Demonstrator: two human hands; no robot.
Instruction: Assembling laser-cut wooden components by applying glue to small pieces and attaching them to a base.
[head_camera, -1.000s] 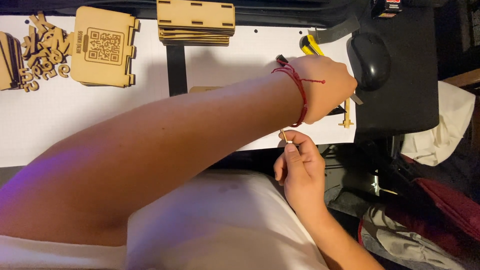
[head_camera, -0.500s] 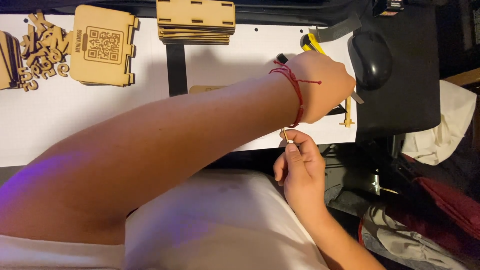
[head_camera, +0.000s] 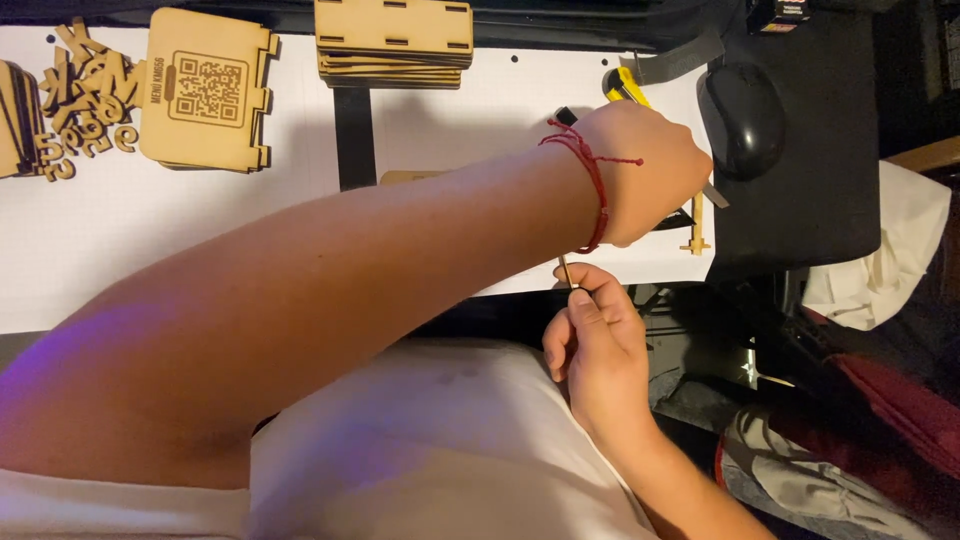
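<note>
Craft desk, laser-cut wooden panels (head_camera: 205, 90), computer mouse (head_camera: 745, 120)

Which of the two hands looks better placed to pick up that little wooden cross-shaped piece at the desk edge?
Left, I'd judge. The left hand rests on the white surface right beside the cross-shaped piece, while the right hand is off the desk, pinching a thin stick.

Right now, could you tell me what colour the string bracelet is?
Red, on the left hand's wrist bracelet, head view.

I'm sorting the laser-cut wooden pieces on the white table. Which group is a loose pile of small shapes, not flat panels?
The jumble of small cutout pieces at the far left. The square-coded panel stack and slotted panel stack are neat.
</note>
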